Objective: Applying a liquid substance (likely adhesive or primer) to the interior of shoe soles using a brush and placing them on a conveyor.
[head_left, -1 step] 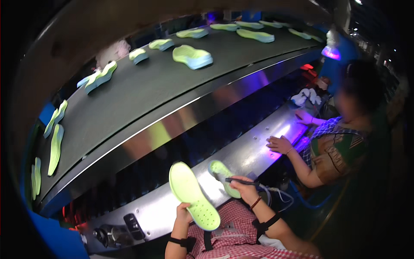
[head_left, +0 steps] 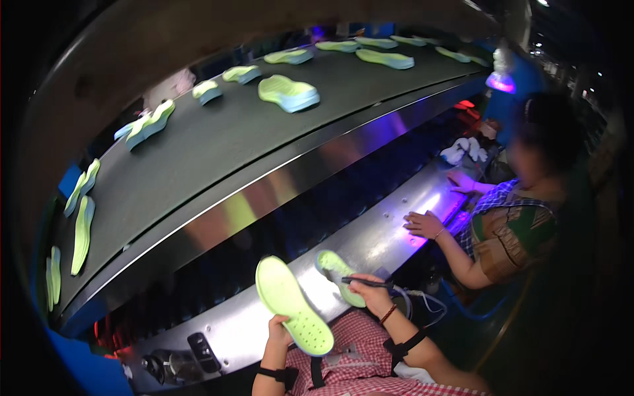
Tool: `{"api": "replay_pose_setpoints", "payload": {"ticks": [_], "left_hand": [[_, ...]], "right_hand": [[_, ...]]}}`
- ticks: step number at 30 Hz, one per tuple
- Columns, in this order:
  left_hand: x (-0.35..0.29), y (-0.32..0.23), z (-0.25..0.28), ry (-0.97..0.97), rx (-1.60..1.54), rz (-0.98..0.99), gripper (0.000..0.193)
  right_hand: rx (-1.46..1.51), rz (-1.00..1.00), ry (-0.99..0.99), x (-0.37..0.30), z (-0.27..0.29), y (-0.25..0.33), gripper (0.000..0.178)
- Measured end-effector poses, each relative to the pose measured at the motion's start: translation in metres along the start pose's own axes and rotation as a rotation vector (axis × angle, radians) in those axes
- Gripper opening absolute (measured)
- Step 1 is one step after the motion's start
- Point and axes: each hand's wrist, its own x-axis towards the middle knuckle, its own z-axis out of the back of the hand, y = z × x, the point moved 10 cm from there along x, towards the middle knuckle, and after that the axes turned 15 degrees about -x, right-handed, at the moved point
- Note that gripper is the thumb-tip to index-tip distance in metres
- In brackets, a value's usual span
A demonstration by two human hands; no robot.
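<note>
My left hand [head_left: 279,330] grips a yellow-green shoe sole [head_left: 290,300] by its edge, the end with small holes tilted toward me. In my right hand [head_left: 373,295] is a black pen-like tool [head_left: 362,282], its tip pointing left. Just behind that hand, a second shoe sole [head_left: 329,261] rests at the edge of the metal bench [head_left: 254,320]. The tool's tip overlaps this second sole in view; I cannot tell whether they touch. My right hand partly hides that sole.
Beyond the bench runs a dark conveyor belt [head_left: 218,138] carrying several green-and-blue soles [head_left: 288,94]. To the right sits a co-worker [head_left: 508,224], hands on the bench under purple light. A black device [head_left: 203,352] lies at the bench's left end. Cables [head_left: 426,298] hang at right.
The whole view has shifted slightly, so everything appears a little lower and further left. Both hands keep the same hold on the sole and the tool.
</note>
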Motion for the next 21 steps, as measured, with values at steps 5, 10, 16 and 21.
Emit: {"api": "replay_pose_setpoints", "payload": {"ticks": [5,10,16,21], "left_hand": [[-0.01,-0.031,0.084,-0.259,0.224,-0.169,0.049],[-0.015,-0.019,0.059,-0.116,0.24,-0.111,0.062],[-0.007,-0.019,0.076,0.002,0.111,-0.022,0.073],[-0.011,-0.012,0.058,-0.026,0.239,0.009,0.079]], "right_hand": [[0.007,-0.046,-0.01,-0.007,-0.001,-0.01,0.025],[0.07,-0.093,-0.037,0.004,0.018,-0.03,0.023],[0.112,-0.09,-0.022,0.01,0.01,-0.033,0.023],[0.1,-0.104,0.001,0.011,0.012,-0.035,0.024]]}}
